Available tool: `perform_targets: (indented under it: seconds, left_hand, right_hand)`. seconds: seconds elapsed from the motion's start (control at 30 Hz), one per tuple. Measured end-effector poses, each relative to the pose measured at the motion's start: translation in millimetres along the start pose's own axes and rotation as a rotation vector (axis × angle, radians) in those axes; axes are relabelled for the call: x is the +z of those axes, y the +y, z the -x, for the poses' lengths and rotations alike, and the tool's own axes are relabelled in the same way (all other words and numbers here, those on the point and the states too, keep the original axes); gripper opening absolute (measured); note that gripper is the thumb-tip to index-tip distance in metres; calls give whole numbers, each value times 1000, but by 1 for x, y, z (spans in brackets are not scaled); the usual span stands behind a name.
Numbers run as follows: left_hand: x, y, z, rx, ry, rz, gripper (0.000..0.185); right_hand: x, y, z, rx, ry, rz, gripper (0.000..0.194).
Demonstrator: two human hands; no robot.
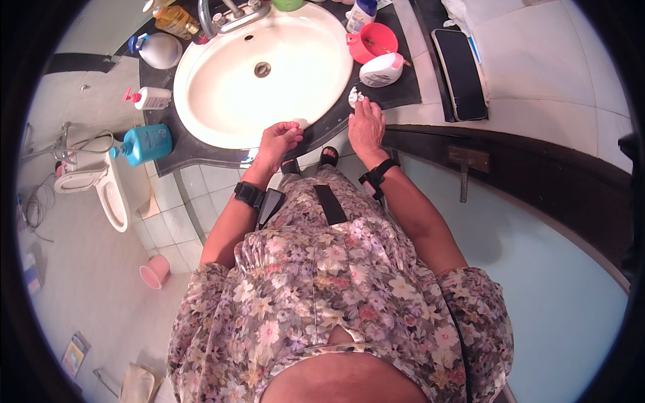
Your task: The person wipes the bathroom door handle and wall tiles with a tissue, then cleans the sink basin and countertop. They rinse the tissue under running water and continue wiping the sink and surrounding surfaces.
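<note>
Before me is an oval cream washbasin [237,111] set in a black stone countertop [322,132]. My left hand [279,143] hovers at the basin's front rim, its fingers curled together and the thumb near the fingertips. Whether anything small is pinched there I cannot make out. On the right part of the counter, my right hand [366,126] reaches forward with its fingertips at a crumpled white tissue-like piece [355,95]. The fingers hide whether they grip it or only touch it. Just beyond lies a white bottle with a pink cap [380,70].
A red mug [373,43] stands behind the white bottle. At the back is a chrome tap [234,17]. Along the left stand a white pump bottle [152,98] and a blue pump bottle [148,145]. A smartphone [459,75] lies right, near a dark door edge [524,166].
</note>
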State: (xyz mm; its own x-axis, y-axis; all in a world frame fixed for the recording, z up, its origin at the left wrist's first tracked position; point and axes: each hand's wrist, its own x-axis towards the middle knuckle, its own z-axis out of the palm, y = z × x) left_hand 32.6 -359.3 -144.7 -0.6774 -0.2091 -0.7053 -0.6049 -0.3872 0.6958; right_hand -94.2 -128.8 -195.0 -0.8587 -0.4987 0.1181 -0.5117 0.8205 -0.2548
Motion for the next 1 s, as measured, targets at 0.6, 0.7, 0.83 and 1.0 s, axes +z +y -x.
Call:
perform_targets:
  seconds: [0.6, 0.7, 0.83, 1.0]
  left_hand:
    - [-19, -36, -3, -20, 113, -80, 22]
    - [-23, -44, 1, -22, 144, -41, 22]
    - [-27, -50, 6, -2, 184, -17, 29]
    - [-31, -57, 13, 41, 251, 13, 40]
  right_hand:
    - [-7, 4, -14, -304, -81, -101, 45]
    - [-6, -18, 1, -340, -197, -118, 46]
    - [-1, -55, 25, -484, -297, -350, 45]
    - [5, -86, 29, -601, -325, -415, 51]
